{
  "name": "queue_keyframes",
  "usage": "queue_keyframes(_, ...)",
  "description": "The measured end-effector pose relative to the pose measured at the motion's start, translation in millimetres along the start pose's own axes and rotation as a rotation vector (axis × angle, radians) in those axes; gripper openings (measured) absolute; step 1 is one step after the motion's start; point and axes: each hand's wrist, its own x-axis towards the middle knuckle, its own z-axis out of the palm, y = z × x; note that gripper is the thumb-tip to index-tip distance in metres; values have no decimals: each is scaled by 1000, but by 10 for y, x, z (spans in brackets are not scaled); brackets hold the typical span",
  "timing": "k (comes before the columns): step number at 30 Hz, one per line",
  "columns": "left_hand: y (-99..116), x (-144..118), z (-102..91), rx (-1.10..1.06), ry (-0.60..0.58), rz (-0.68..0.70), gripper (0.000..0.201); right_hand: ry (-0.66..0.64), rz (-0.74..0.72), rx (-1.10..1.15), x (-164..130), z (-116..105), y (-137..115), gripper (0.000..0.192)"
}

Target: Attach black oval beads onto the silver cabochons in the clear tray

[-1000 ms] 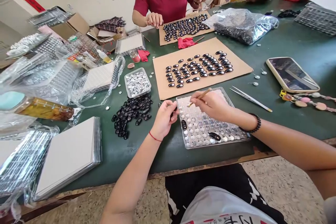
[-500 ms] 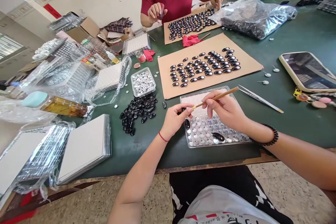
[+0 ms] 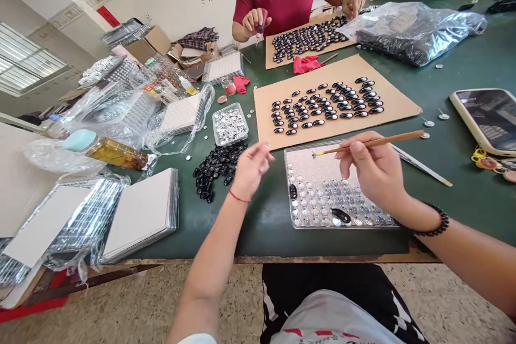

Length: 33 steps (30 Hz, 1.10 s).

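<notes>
**Stick held over the tray, left hand lifted**

Your right hand (image 3: 377, 172) is closed round a thin wooden stick (image 3: 368, 143), which lies level over the clear tray (image 3: 318, 161). Your left hand (image 3: 252, 169) hovers at the tray's 9 o'clock, fingers loosely curled; whether it pinches anything is hard to make out. Two black ovals (image 3: 342, 216) sit in the tray. At 3 o'clock, a phone (image 3: 487, 118) is cut off by the frame. Two cardboard sheets (image 3: 403, 105) on the desk (image 3: 463, 64) carry black pieces too numerous to count.
</notes>
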Motion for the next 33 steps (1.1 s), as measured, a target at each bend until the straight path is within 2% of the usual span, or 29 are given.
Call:
queue_keyframes(3,43,180,-242,-382,180,-75,17,19,-8,31,7,-16,-29,15)
queue_keyframes(5,-15,200,-257,-435,206,-147,17,-19,-11,12,-4,-4,-27,15)
queue_keyframes(8,-170,74,-46,-203,75,-185,17,-98,-21,-36,-25,20,13,15)
queue_keyframes(12,-311,-190,291,418,-129,-65,23,-209,-90,-218,-38,20,70,15)
queue_keyframes(15,-324,-293,369,662,-176,11,28,-319,-214,-408,-46,17,75,15)
queue_keyframes(18,-305,-301,357,761,-197,35,35,-406,-314,-526,-60,26,69,16)
queue_keyframes(21,-283,-291,347,800,-232,17,37,-455,-325,-570,-79,36,72,15)
queue_keyframes(27,-274,-297,366,811,-234,35,35,-472,-309,-642,-89,40,65,16)
queue_keyframes(33,-260,-311,366,796,-231,37,34,-468,-363,-633,-102,39,86,14)
